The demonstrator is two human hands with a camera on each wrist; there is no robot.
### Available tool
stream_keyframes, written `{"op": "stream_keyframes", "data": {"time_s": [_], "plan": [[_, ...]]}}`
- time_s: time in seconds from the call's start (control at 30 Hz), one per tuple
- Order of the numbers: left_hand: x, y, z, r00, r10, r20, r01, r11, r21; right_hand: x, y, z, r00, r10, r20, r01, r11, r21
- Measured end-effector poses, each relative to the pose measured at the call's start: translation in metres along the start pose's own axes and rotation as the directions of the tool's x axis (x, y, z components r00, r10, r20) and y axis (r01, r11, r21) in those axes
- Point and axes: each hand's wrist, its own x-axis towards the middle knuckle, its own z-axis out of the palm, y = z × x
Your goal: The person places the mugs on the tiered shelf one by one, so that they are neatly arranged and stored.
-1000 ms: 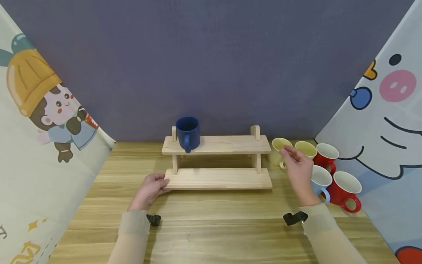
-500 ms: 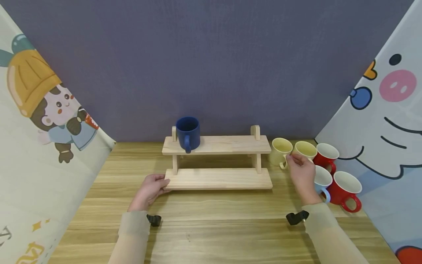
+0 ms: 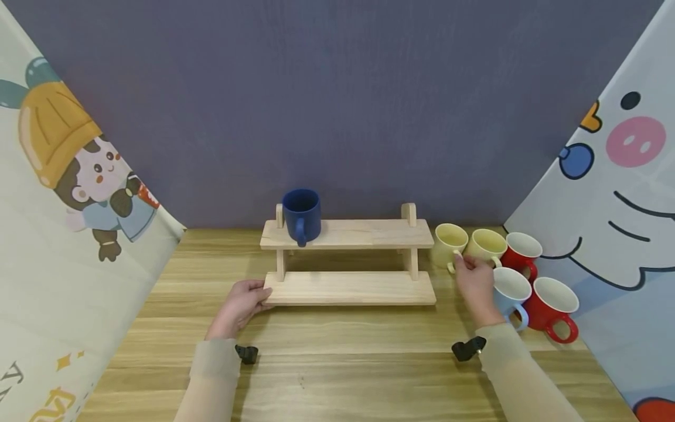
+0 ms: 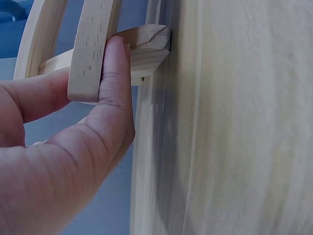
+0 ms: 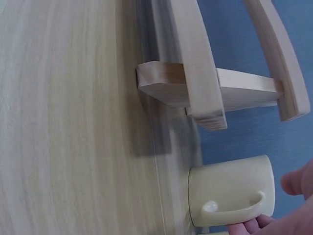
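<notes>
My left hand [image 3: 242, 305] pinches the left end of the lower board of a two-tier wooden shelf [image 3: 348, 288]; the left wrist view shows the board [image 4: 89, 58] between thumb and finger. On the shelf's upper board stands a dark blue mug [image 3: 302, 217], its handle to the front. My right hand [image 3: 476, 287] is at the handle of the nearest pale yellow mug [image 3: 445, 249]. In the right wrist view, its fingertips [image 5: 250, 226] lie right at the handle of this mug [image 5: 230, 183], while the thumb [image 5: 293, 182] stands apart beyond the rim.
Right of the shelf stand a second yellow mug [image 3: 486, 243], a light blue mug [image 3: 510, 287], a red mug [image 3: 519, 258] at the back and another red mug [image 3: 551, 302] in front. A grey-blue wall [image 3: 348, 105] rises behind the wooden table [image 3: 337, 375].
My right hand has come down from above the nearest yellow mug to its handle. The left hand stays on the shelf, and the mugs have not moved.
</notes>
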Motion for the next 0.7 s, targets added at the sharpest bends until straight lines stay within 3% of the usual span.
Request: {"op": "stream_keyframes", "data": {"time_s": [0.43,0.7], "plan": [[-0.002,0.000,0.000,1.000,-0.003,-0.002,0.003,1.000,0.002,0.007,0.013,0.014,1.000,0.003,-0.020,-0.004,0.999,-0.054],[-0.002,0.000,-0.001,1.000,-0.001,0.006,0.001,1.000,0.003,0.011,0.017,0.014,0.999,-0.028,-0.037,0.027,0.999,-0.018]]}}
